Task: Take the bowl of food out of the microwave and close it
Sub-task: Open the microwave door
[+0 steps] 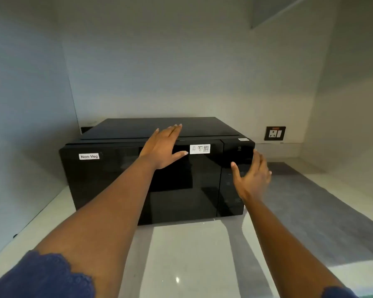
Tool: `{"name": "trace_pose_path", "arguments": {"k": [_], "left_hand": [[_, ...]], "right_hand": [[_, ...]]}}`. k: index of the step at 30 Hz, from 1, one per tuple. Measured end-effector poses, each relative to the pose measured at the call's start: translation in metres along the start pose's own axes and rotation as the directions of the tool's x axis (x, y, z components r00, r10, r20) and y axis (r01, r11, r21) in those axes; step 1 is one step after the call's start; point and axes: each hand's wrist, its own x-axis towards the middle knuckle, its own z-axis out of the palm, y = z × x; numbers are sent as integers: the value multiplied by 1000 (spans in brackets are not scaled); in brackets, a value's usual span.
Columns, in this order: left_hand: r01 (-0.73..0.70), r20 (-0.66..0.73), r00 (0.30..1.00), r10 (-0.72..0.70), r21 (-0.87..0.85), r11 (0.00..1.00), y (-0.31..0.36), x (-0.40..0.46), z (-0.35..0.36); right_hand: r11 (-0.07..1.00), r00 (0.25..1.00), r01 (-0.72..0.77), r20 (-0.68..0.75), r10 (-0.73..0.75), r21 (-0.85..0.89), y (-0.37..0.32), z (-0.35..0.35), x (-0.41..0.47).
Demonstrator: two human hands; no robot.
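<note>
Microwave door looked shut; left hand flat on top, right hand open, empty — brace, then pull gently.

Shared kitchen/pantry nook: black microwave w/ "Non-Veg" label on pale counter, wall socket nearby.

The black box-shaped microwave has a glossy, glass-like door that mirrors the arms; its top panel looks smoother and duller. On the door sit 2 white paper-like stickers. Beneath the microwave, the pale polished stone table shines. The dark blue cloth sleeve has a lacy edge.
</note>
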Motion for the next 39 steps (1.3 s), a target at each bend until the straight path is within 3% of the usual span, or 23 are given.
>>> {"name": "trace_pose_path", "arguments": {"k": [2,5,10,14,25,39], "left_hand": [[-14,16,1000,14,-1,1000,3,5,5],[-20,5,1000,19,15,1000,11,7,16],[-1,-134,991,5,29,1000,18,7,32],[-4,-229,973,2,-8,1000,21,5,41],[52,-331,941,-73,-72,996,31,2,48],[104,-350,924,-155,-160,982,44,-1,45]], "right_hand": [[982,988,-156,-6,157,111,16,5,-10],[905,937,-347,118,328,246,46,15,-31],[832,837,-503,372,401,235,74,34,-50],[844,810,-500,449,376,194,76,47,-58],[802,847,-500,379,373,328,72,56,-68],[785,827,-545,341,447,294,77,66,-73]]}}
